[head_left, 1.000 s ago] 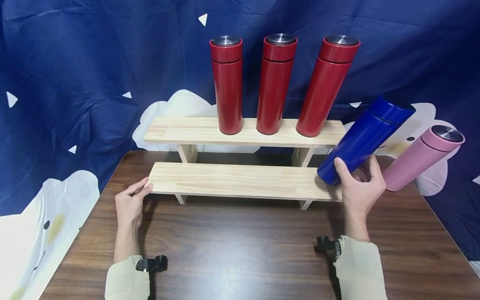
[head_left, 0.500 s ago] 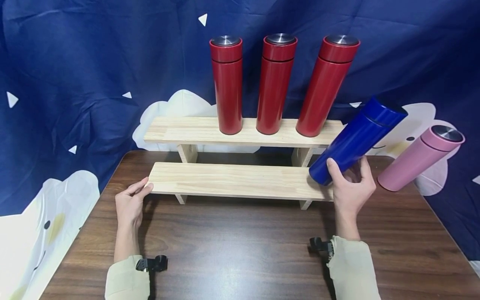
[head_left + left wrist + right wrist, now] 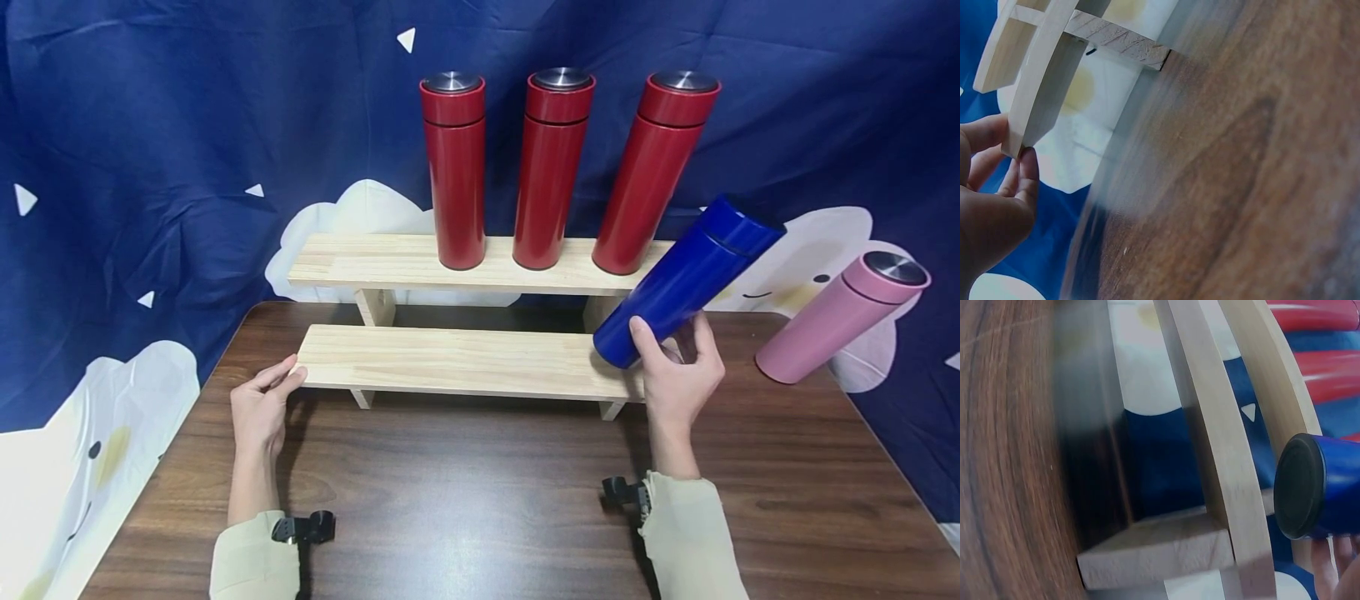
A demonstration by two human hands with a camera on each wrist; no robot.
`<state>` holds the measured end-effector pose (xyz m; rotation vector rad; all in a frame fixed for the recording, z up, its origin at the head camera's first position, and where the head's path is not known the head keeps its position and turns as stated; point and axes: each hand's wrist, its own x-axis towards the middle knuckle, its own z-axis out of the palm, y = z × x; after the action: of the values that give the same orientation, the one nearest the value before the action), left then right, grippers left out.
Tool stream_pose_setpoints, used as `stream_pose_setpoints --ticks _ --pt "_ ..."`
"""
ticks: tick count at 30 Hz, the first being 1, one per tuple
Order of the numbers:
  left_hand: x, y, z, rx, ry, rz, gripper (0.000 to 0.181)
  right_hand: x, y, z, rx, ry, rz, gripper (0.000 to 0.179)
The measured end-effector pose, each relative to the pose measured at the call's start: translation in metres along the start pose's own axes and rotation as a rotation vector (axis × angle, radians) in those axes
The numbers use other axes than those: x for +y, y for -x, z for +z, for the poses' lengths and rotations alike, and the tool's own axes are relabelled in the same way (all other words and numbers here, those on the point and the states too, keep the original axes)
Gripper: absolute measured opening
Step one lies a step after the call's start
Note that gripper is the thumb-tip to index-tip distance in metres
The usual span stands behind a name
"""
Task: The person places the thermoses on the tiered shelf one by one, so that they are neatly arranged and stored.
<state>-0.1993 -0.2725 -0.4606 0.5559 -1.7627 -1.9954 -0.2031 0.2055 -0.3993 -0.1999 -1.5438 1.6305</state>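
Note:
My right hand [image 3: 678,379] grips a blue thermos bottle [image 3: 686,275] near its lower end. The bottle leans to the right, its base close over the right part of the front step of a light wooden two-tier shelf [image 3: 450,360]. In the right wrist view the dark round base of the blue bottle [image 3: 1300,487] shows beside the edge of the board. My left hand [image 3: 261,410] pinches the left end of that front step, fingers and thumb on either side of the board [image 3: 1032,100] in the left wrist view.
Three red thermos bottles [image 3: 457,175] stand upright on the back step. A pink thermos bottle [image 3: 840,317] stands on the brown wooden table [image 3: 465,500], right of the shelf. A blue curtain [image 3: 187,125] with white cloud shapes hangs behind.
My right hand has carried the blue bottle to the left, from the right end of the front step further over it. My left hand stays in place on the shelf.

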Motion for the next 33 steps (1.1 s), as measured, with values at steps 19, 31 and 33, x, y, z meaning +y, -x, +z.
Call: stream_pose_setpoints --ticks 19,31,33 --pt "-0.002 0.002 -0.001 0.004 0.007 -0.028 0.032 -0.033 0.033 0.032 -0.152 -0.022 0.005 0.058" --pt "0.001 0.0 0.001 -0.001 -0.011 -0.014 0.031 -0.001 0.042 0.051 -0.197 -0.065 0.025 0.061" --pt "0.001 0.0 0.001 -0.005 -0.011 0.001 0.031 -0.001 0.045 0.055 -0.214 -0.072 0.033 0.06"
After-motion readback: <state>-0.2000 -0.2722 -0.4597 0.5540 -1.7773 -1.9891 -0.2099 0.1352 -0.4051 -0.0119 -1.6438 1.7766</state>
